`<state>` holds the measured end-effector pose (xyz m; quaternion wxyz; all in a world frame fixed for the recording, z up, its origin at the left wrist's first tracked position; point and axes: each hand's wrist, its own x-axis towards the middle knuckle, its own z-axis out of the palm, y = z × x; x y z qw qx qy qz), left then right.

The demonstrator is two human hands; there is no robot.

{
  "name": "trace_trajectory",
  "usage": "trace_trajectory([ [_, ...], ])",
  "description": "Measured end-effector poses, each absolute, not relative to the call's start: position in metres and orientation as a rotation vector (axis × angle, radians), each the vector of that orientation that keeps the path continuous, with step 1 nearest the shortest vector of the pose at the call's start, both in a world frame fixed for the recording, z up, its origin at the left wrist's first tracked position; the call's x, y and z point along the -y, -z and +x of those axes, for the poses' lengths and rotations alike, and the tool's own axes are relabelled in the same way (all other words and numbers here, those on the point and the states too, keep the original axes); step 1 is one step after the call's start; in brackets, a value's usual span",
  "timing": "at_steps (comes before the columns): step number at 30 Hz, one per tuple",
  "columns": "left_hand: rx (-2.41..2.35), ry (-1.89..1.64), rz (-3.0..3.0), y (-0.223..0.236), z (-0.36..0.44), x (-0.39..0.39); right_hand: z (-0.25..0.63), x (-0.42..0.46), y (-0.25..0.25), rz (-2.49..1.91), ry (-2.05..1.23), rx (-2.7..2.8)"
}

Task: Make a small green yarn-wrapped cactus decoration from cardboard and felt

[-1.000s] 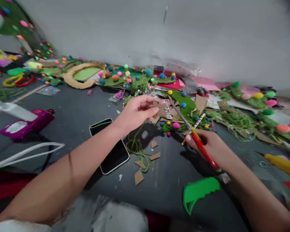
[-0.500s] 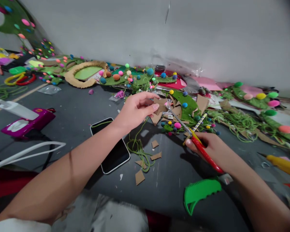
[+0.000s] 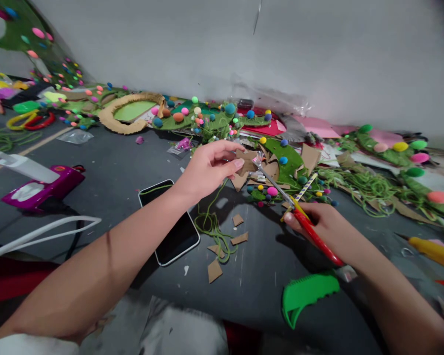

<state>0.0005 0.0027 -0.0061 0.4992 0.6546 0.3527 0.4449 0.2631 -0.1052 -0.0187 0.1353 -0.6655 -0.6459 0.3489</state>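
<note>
Since the frame half a second ago, the scissors (image 3: 305, 229) and both hands have barely moved. Centre, the left hand (image 3: 210, 170) pinches a cardboard piece (image 3: 246, 161) between thumb and fingers. Right of centre, the right hand (image 3: 318, 224) is closed round the scissors' handles, blades reaching the cardboard's right edge. Bare tabletop (image 3: 255, 271) lies lower centre, between the phone (image 3: 177, 239) and green comb-like tool (image 3: 307, 293).

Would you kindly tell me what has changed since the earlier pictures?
The red-handled scissors in the right hand have shifted slightly, their tips now nearer the wearer. Nothing was grasped or released: the left hand still holds the cardboard piece. The phone lies unmoved.
</note>
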Motion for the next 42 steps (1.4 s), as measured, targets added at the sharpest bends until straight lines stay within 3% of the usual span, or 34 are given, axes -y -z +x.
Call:
trace_trajectory([
  [42,-0.865,-1.059,1.603,0.0035,0.0007,-0.0012,0.2650,0.1046,0.0189,-1.924,-0.993,1.911],
])
